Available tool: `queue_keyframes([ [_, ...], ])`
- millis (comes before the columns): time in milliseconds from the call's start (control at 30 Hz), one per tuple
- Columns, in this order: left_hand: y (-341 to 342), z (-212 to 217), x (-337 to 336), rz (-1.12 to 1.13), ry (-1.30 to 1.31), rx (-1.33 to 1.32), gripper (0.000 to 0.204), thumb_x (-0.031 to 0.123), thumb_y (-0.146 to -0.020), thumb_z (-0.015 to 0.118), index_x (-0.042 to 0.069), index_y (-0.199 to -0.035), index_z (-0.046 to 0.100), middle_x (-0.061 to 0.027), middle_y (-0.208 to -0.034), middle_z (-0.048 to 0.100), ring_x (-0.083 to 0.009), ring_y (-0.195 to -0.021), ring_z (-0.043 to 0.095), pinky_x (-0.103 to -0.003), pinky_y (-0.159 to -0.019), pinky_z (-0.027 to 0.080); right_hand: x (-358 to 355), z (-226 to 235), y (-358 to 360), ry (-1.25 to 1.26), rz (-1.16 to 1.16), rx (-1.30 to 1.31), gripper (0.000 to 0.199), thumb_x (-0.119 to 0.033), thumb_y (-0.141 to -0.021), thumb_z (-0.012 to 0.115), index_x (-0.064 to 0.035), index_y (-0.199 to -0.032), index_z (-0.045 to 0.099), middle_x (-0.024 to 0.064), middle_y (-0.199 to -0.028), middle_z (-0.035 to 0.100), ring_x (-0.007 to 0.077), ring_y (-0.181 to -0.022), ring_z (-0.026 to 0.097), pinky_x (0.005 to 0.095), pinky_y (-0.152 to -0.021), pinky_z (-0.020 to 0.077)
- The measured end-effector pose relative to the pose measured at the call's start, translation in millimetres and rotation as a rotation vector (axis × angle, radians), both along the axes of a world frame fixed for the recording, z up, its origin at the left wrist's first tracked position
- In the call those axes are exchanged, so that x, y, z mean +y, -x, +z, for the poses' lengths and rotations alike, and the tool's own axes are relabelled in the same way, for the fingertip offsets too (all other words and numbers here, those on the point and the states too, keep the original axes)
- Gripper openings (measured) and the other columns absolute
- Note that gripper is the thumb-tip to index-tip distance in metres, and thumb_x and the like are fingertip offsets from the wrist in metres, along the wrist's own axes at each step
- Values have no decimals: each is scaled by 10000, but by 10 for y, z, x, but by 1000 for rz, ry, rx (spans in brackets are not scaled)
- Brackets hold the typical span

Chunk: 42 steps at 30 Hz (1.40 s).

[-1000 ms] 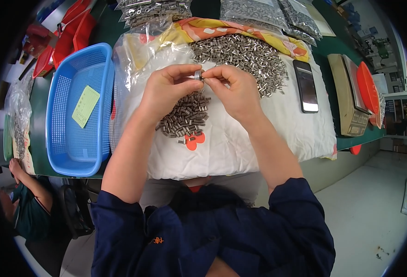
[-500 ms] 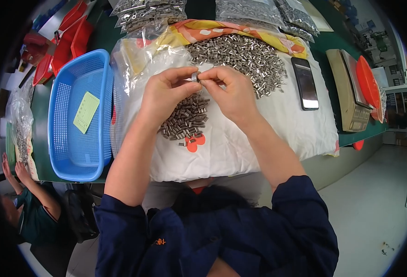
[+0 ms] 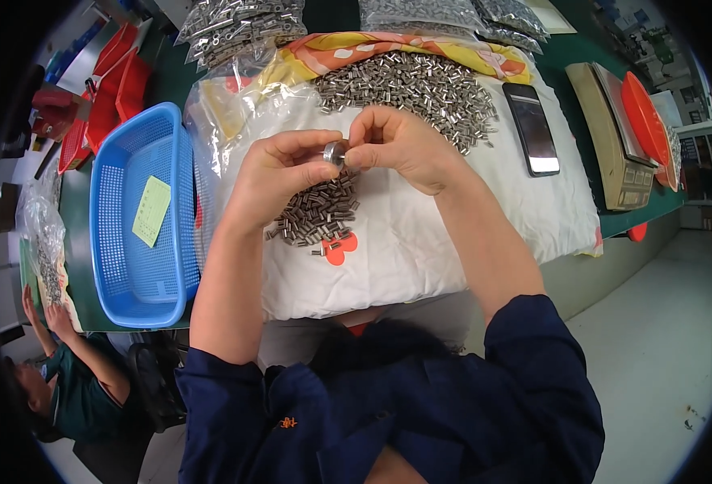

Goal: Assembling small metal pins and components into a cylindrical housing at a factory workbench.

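Observation:
My left hand and my right hand meet above a white cushion. Between their fingertips they pinch a small round metal piece. Just below the hands lies a small heap of short metal cylinders. A much larger pile of the same metal cylinders spreads over the far part of the cushion, behind my right hand.
A blue plastic basket with a yellow-green slip stands at the left. A black phone lies right of the big pile. A weighing scale, red trays and bags of metal parts ring the table. Another person sits at the lower left.
Both hands stay together over the small heap; they have shifted slightly, and the round metal piece between the fingertips shows more clearly now.

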<state>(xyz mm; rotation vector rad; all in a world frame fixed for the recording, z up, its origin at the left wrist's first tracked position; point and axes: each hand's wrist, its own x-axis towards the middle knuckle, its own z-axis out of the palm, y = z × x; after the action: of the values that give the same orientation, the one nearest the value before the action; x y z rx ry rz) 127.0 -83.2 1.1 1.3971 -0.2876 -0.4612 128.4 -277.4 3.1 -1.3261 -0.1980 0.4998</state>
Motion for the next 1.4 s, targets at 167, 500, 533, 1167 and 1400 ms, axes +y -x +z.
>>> queue_keyframes([
  [167,-11,-23,20,-20,2,34,313,-11,-710,630,-29,-1016,566,-63,-877,607,-100,-773,566,-217,-715,462,39,-85,-19,40,30,50,149,-22,-698,644,-57,-779,523,13,-731,559,90,-676,534,209,-649,437],
  [500,-48,-3,67,-3,-11,20,305,-3,-728,615,-30,-1024,548,-69,-898,602,-120,-774,579,-223,-719,468,-79,-36,-113,230,-181,-163,103,-55,-761,569,-29,-860,575,-2,-761,570,69,-695,518,204,-637,426],
  [533,-49,21,69,-2,30,15,304,-5,-732,610,-29,-1028,543,-72,-918,598,-127,-780,582,-230,-732,469,-129,-45,-139,235,-178,-166,103,-55,-761,569,-29,-860,575,-2,-761,570,69,-695,518,204,-637,426],
  [1167,-105,-54,4,14,35,-2,327,10,-748,590,-17,-1067,522,-63,-952,587,-109,-825,565,-228,-751,456,101,-204,-114,1425,-259,-1010,36,-92,-651,582,-58,-661,587,92,-687,580,257,-713,534,375,-660,412],
  [1400,-88,-80,-5,44,41,36,334,13,-749,590,-15,-1074,519,-62,-947,585,-111,-829,562,-223,-744,453,68,-66,-44,958,-320,-494,70,-71,-686,588,-29,-742,578,58,-743,594,151,-697,559,254,-641,434],
])
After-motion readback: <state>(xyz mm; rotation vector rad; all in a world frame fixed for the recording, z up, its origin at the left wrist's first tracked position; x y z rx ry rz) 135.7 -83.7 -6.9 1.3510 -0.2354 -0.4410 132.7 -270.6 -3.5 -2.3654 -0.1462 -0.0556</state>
